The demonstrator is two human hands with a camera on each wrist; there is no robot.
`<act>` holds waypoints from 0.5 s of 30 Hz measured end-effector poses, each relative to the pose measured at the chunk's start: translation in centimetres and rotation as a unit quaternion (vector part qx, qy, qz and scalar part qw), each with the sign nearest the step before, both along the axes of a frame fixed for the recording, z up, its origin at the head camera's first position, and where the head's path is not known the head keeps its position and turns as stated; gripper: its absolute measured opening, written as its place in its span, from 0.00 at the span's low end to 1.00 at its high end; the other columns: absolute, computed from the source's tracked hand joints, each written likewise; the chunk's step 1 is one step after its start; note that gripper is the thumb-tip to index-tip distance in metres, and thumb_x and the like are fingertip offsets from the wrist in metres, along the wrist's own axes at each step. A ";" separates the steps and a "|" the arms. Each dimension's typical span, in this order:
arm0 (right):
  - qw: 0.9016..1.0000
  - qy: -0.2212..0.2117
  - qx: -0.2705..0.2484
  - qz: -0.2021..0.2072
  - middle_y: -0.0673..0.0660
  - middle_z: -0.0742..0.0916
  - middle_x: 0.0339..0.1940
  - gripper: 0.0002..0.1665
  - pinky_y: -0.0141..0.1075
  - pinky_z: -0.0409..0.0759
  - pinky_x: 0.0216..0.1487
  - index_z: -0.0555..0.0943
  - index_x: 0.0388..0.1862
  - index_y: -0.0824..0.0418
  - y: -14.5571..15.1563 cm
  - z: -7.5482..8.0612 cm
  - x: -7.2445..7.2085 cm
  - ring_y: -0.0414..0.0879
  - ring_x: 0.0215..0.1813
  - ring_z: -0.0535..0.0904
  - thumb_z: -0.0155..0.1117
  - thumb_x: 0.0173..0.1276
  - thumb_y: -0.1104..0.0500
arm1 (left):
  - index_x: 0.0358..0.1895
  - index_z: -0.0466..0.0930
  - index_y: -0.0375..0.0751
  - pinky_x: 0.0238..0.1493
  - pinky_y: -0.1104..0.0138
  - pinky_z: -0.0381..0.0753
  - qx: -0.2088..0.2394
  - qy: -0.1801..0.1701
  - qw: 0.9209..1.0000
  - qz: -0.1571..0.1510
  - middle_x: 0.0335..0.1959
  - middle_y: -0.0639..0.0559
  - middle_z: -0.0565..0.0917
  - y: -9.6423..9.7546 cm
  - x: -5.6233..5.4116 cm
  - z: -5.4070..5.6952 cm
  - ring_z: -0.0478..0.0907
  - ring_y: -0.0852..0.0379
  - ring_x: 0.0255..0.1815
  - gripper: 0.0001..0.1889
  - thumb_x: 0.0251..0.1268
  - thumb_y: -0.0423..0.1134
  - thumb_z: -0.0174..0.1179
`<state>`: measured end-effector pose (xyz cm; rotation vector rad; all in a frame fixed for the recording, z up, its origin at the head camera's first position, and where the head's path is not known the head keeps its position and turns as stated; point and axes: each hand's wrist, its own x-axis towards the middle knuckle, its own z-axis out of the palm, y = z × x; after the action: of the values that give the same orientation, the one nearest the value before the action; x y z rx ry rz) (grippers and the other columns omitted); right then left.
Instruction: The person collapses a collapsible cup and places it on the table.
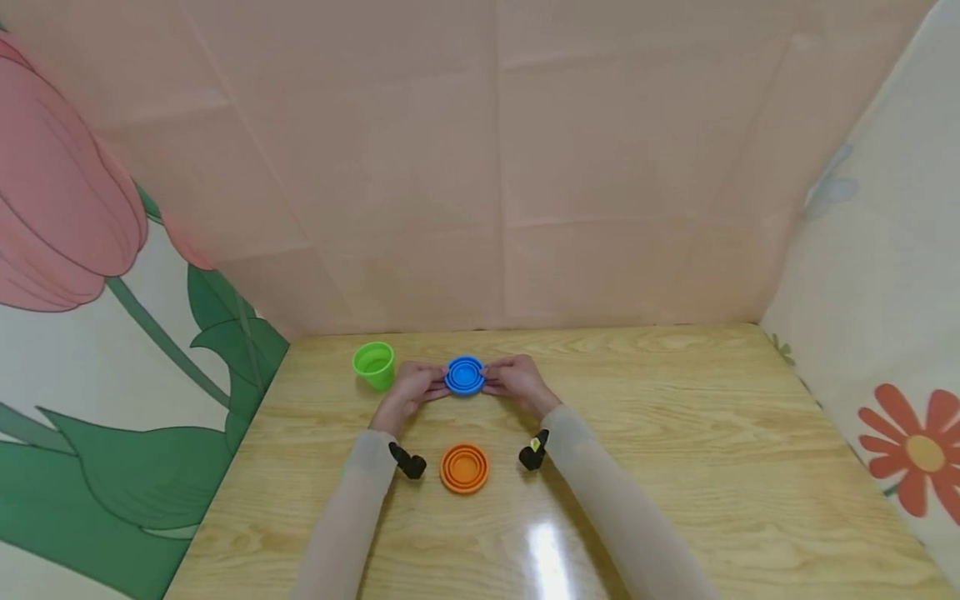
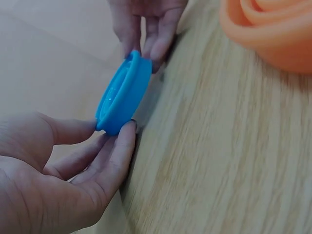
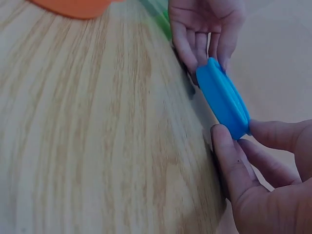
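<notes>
Against pink backdrop (image 1: 615, 167), woodgrain table (image 1: 720, 450), left hand (image 1: 414, 385) and right hand (image 1: 521, 380) pinching blue cup (image 1: 465, 377)

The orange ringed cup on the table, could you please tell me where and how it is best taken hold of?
I would probably pinch the outer rim of the orange ringed cup at its left and right edges, coming from both sides, as the left hand and right hand pinch the blue ringed cup. The orange one lies flat, rings up, its round outer edge exposed.
</notes>
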<state>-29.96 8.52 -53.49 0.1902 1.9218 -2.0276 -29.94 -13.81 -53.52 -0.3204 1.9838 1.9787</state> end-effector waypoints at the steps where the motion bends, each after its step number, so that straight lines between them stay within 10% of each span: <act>1: 1.000 0.001 0.005 0.001 0.68 0.92 0.48 0.17 0.46 0.91 0.56 0.83 0.58 0.79 0.0 0.0 0.0 0.44 0.37 0.90 0.66 0.73 0.70 | 0.63 0.80 0.23 0.56 0.57 0.92 -0.003 0.001 1.000 0.001 0.45 0.38 0.90 0.0 0.0 -0.1 0.88 0.57 0.37 0.17 0.78 0.28 0.56; 15: 0.997 0.018 0.070 -0.002 0.62 0.93 0.35 0.14 0.38 0.94 0.41 0.87 0.52 0.75 -0.7 -0.3 -0.8 0.44 0.31 0.89 0.69 0.71 0.69 | 0.51 0.89 0.30 0.38 0.71 0.92 -0.145 0.048 0.988 0.028 0.53 0.36 0.90 0.3 -0.4 0.0 0.88 0.63 0.32 0.11 0.75 0.31 0.61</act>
<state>-30.77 7.81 -53.76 0.1922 2.0878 -1.9119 -30.32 -13.46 -53.50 -0.3580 2.3526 1.7643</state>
